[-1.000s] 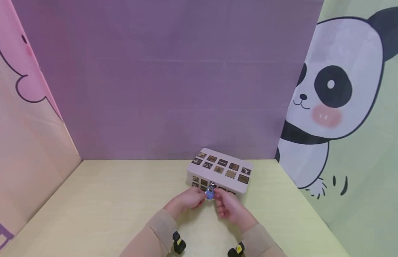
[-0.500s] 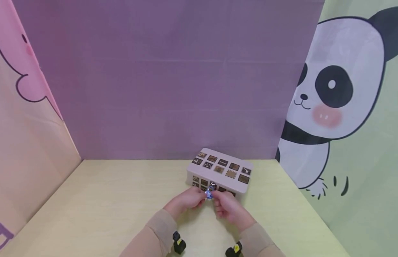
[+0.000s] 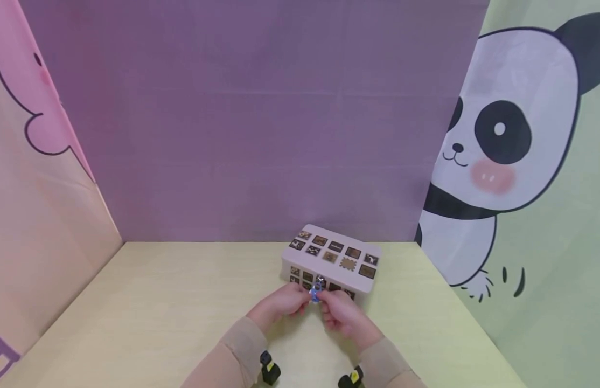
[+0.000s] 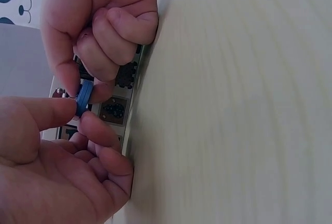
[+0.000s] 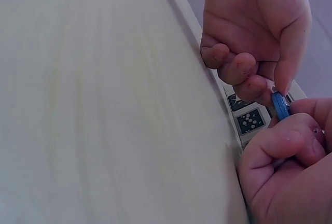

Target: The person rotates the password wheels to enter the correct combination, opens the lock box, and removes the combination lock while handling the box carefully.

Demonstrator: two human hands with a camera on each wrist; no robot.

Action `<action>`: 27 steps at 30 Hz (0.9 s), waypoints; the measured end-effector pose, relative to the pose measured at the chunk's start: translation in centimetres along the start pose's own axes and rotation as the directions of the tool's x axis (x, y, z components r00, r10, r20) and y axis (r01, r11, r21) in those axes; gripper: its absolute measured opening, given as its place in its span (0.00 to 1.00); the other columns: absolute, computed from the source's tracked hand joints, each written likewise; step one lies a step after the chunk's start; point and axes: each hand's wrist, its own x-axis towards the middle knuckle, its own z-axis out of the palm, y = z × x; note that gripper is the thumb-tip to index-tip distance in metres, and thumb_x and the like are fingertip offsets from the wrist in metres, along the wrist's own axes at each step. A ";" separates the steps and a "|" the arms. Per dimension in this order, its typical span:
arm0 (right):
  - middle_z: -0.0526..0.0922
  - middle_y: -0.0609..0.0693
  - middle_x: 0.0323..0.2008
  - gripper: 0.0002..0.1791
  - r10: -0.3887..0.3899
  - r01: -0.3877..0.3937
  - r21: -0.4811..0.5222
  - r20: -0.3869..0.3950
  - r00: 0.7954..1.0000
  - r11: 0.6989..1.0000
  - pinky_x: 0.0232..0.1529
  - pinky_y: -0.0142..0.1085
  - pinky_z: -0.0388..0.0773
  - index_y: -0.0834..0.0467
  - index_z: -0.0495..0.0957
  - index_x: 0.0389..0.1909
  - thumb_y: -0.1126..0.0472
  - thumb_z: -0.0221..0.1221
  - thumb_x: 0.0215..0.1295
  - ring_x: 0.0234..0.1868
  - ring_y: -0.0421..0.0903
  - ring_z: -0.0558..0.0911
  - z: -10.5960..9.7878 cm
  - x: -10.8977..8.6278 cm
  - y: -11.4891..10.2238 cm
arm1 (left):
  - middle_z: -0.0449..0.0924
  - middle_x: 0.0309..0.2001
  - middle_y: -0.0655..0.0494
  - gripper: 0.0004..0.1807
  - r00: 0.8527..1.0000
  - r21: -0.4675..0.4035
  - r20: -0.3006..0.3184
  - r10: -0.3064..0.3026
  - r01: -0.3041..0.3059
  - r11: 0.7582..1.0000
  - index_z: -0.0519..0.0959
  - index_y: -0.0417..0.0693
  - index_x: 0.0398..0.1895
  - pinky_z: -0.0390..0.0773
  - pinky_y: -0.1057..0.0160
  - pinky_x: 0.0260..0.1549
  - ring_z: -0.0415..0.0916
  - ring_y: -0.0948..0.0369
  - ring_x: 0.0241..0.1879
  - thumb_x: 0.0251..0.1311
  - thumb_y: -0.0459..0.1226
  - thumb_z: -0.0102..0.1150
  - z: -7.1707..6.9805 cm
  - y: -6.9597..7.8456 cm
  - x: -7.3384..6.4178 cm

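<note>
A small blue padlock (image 3: 315,293) hangs at the metal latch (image 3: 321,279) on the front of a white box (image 3: 329,258) printed with dark and tan square pictures. My left hand (image 3: 286,299) pinches the padlock from the left between thumb and finger. From the right, my right hand (image 3: 343,311) pinches it too, its other fingers curled in. In the left wrist view the blue padlock (image 4: 84,98) shows edge-on between the fingertips of both hands. The right wrist view has the padlock (image 5: 280,106) between the two thumbs. Fingers cover part of the box front.
The box stands at an angle toward the back of a pale wood table (image 3: 183,302), its lid down. Behind rises a purple cloth backdrop (image 3: 232,134). A panda print (image 3: 503,161) covers the right side panel. Small black devices (image 3: 269,367) sit at both wrists.
My right hand has shifted slightly left, closer to my left hand. The padlock has turned a little between the fingers. The box and my left hand have stayed in place.
</note>
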 end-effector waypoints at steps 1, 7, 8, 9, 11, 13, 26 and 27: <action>0.64 0.41 0.17 0.13 -0.004 0.004 -0.004 -0.001 1.000 1.000 0.19 0.29 0.59 0.62 0.79 0.42 0.55 0.54 0.75 0.16 0.37 0.60 0.0 0.0 0.0 | 0.70 0.20 0.53 0.16 1.000 -0.001 0.003 0.001 -0.001 1.000 0.74 0.35 0.24 0.61 0.67 0.18 0.59 0.64 0.16 0.70 0.34 0.52 0.0 0.0 0.0; 0.64 0.41 0.16 0.13 -0.007 0.007 -0.004 -0.017 1.000 1.000 0.20 0.30 0.59 0.61 0.79 0.42 0.54 0.54 0.75 0.17 0.38 0.60 0.0 -0.1 0.1 | 0.69 0.19 0.53 0.16 1.000 -0.011 0.004 0.010 -0.010 1.000 0.74 0.36 0.23 0.61 0.67 0.17 0.59 0.64 0.15 0.71 0.35 0.52 0.1 0.0 -0.2; 0.64 0.41 0.16 0.13 -0.006 0.006 0.001 -0.019 1.000 1.000 0.20 0.30 0.59 0.61 0.79 0.42 0.55 0.54 0.75 0.17 0.38 0.60 0.0 -0.1 0.0 | 0.69 0.19 0.54 0.17 1.000 -0.012 0.000 0.011 -0.011 1.000 0.74 0.37 0.23 0.60 0.67 0.17 0.59 0.64 0.15 0.72 0.36 0.52 0.1 0.0 -0.2; 0.64 0.41 0.16 0.13 -0.006 0.007 0.007 -0.020 1.000 1.000 0.20 0.30 0.59 0.61 0.79 0.42 0.55 0.54 0.75 0.17 0.38 0.60 0.0 -0.1 0.0 | 0.69 0.19 0.54 0.17 1.000 -0.014 -0.002 0.010 -0.010 1.000 0.73 0.38 0.22 0.60 0.67 0.17 0.58 0.64 0.15 0.72 0.36 0.52 0.1 0.1 -0.2; 0.64 0.41 0.17 0.13 -0.007 0.007 0.014 -0.025 1.000 1.000 0.20 0.30 0.59 0.61 0.79 0.42 0.55 0.54 0.75 0.17 0.38 0.60 0.1 -0.1 0.0 | 0.68 0.18 0.55 0.18 1.000 -0.021 -0.005 0.008 -0.008 1.000 0.73 0.40 0.21 0.59 0.67 0.16 0.58 0.64 0.15 0.72 0.36 0.51 0.2 0.1 -0.1; 0.65 0.41 0.17 0.13 -0.012 0.012 0.014 -0.029 1.000 1.000 0.20 0.29 0.60 0.61 0.80 0.42 0.55 0.53 0.75 0.17 0.38 0.61 0.1 -0.1 0.1 | 0.68 0.18 0.55 0.19 1.000 -0.025 -0.009 0.009 -0.009 1.000 0.72 0.41 0.20 0.59 0.67 0.16 0.58 0.64 0.15 0.72 0.36 0.51 0.3 0.0 0.0; 0.65 0.41 0.17 0.14 -0.040 0.038 -0.022 -0.085 0.996 0.999 0.18 0.29 0.60 0.62 0.79 0.43 0.54 0.54 0.74 0.16 0.37 0.61 0.3 0.1 0.7 | 0.67 0.17 0.57 0.17 0.998 -0.047 -0.065 -0.015 0.011 0.999 0.72 0.43 0.19 0.59 0.68 0.15 0.58 0.65 0.15 0.71 0.35 0.52 1.1 0.0 -0.1; 0.65 0.41 0.17 0.14 -0.041 0.039 -0.022 -0.086 0.995 0.999 0.18 0.29 0.60 0.62 0.79 0.43 0.54 0.54 0.74 0.16 0.37 0.61 0.3 0.1 0.7 | 0.67 0.17 0.57 0.17 0.998 -0.047 -0.068 -0.014 0.010 0.999 0.72 0.43 0.20 0.59 0.68 0.16 0.58 0.64 0.15 0.71 0.35 0.52 1.1 0.1 -0.2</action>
